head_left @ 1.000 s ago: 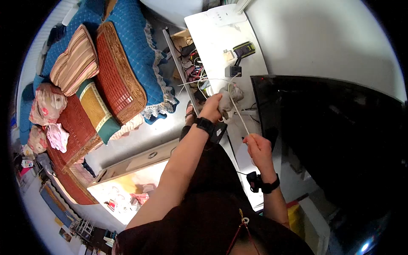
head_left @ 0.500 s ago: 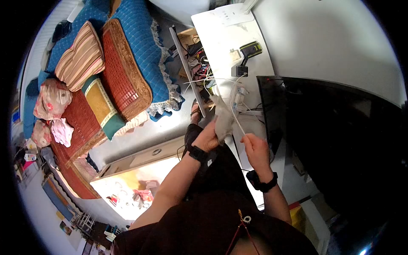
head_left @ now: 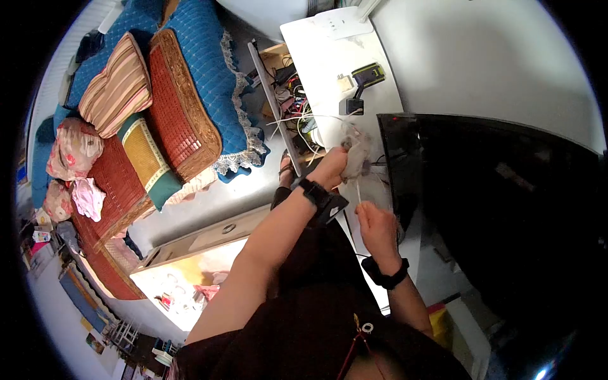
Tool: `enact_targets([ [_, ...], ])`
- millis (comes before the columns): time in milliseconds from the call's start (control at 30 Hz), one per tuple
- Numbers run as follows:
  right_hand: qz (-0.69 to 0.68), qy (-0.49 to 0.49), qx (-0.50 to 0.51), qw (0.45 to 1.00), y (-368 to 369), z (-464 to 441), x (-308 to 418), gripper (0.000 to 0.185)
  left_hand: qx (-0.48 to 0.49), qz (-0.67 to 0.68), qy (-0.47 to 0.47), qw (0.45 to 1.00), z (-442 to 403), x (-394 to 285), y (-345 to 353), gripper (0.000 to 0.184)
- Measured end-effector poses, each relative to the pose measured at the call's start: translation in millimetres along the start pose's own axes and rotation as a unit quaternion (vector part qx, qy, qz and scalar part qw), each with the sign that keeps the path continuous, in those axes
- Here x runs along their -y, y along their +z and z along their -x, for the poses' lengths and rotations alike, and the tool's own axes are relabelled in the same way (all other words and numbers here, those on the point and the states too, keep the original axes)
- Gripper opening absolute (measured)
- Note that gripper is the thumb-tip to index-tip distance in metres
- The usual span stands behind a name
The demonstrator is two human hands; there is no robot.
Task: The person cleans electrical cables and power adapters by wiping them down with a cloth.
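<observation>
Gripping a bunched grey cloth (head_left: 358, 158), left hand (head_left: 332, 167) closed, held over the tabletop (head_left: 326, 63). Right hand (head_left: 378, 229) shut in a fist around a white cable (head_left: 358, 190) – it runs up to the cloth; whether the cloth wraps it fully, cannot tell. More cabling fills the open drawer (head_left: 268, 95) alongside. Writing: small dark marks on the pale band of a green-and-gold pillow (head_left: 147, 155) – too small to read. Black-and-green device (head_left: 369, 74) farther up, label illegible.
</observation>
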State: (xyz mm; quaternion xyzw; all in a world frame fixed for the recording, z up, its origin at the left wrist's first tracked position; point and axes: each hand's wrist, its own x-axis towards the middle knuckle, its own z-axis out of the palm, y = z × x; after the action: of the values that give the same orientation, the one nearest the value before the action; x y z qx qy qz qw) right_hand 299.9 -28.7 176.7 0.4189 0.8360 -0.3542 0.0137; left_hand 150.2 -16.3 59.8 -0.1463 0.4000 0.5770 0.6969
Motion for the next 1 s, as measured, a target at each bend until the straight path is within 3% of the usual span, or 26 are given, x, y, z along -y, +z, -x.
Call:
enact_targets([
  [67, 0.013, 0.024, 0.028, 0.999, -8.8, -4.8, -1.1, 0.018, -0.024, -0.036, 0.010, 0.999, -19.9, -2.5, -1.6, 0.018],
  [133, 0.007, 0.036, 0.023, 0.999, -13.0, -2.2, 3.8, 0.019, 0.010, -0.024, 0.027, 0.999, -42.7, -3.7, -6.5, 0.018],
  [167, -0.016, 0.028, 0.015, 0.999, -13.9, 0.4, 4.6, 0.019, 0.046, -0.002, 0.046, 0.998, -47.7, -4.0, -11.7, 0.027],
  [200, -0.039, 0.019, 0.008, 0.999, -14.6, 2.1, 5.2, 0.020, -0.009, -0.068, 0.047, 0.997, -42.0, -16.6, -5.5, 0.026],
  [267, -0.052, 0.014, 0.001, 0.999, -15.4, 5.2, 6.4, 0.019, 0.012, 0.006, 0.036, 0.999, -62.2, -22.6, -19.0, 0.027],
  [400, -0.079, 0.039, 0.012, 0.996, -23.5, 3.7, 13.9, 0.017, -0.014, -0.079, 0.051, 0.995, -89.9, -26.9, -26.6, 0.026],
  [433, -0.077, 0.041, 0.011, 0.996, -24.2, 3.9, 13.9, 0.017, -0.049, -0.185, 0.046, 0.980, -100.0, -31.6, -29.9, 0.025],
  [467, -0.084, 0.037, 0.006, 0.996, -24.8, 4.3, 13.6, 0.017, -0.047, -0.183, 0.046, 0.981, -110.7, -33.1, -30.2, 0.025],
  [533, -0.090, 0.034, 0.002, 0.995, -24.2, 6.3, 13.7, 0.017, -0.078, -0.363, 0.130, 0.919, -131.3, -28.3, -36.4, 0.022],
  [567, -0.099, 0.026, -0.003, 0.995, -23.3, 7.7, 14.1, 0.017, -0.037, -0.531, 0.183, 0.827, -134.7, -30.4, -39.9, 0.024],
  [600, -0.108, 0.018, -0.009, 0.994, -22.7, 8.0, 13.8, 0.017, -0.019, -0.669, 0.252, 0.700, -136.5, -33.4, -42.2, 0.027],
  [700, -0.105, 0.010, -0.028, 0.994, -22.6, 5.6, 11.8, 0.017, -0.083, -0.383, 0.122, 0.912, -148.3, -31.5, -30.6, 0.033],
  [800, -0.132, 0.047, -0.015, 0.990, -31.6, -0.1, 15.0, 0.017, -0.013, -0.417, 0.107, 0.902, -147.3, -35.6, -41.1, 0.032],
  [867, -0.108, 0.051, -0.013, 0.993, -30.5, -0.7, 12.2, 0.017, 0.109, -0.717, 0.165, 0.668, -119.7, -47.4, -56.5, 0.032],
  [933, -0.089, 0.049, -0.012, 0.995, -24.3, -3.0, 8.2, 0.017, 0.075, -0.763, 0.253, 0.590, -94.2, -35.8, -90.8, 0.029],
  [967, -0.065, 0.043, -0.018, 0.997, -20.5, -2.6, 5.8, 0.018, 0.096, -0.632, 0.298, 0.709, -101.7, -16.0, -123.7, 0.028],
  [1000, -0.040, 0.038, -0.025, 0.998, -17.5, -2.4, 5.4, 0.019, 0.085, -0.548, 0.274, 0.786, -74.1, -15.9, -119.7, 0.028],
])
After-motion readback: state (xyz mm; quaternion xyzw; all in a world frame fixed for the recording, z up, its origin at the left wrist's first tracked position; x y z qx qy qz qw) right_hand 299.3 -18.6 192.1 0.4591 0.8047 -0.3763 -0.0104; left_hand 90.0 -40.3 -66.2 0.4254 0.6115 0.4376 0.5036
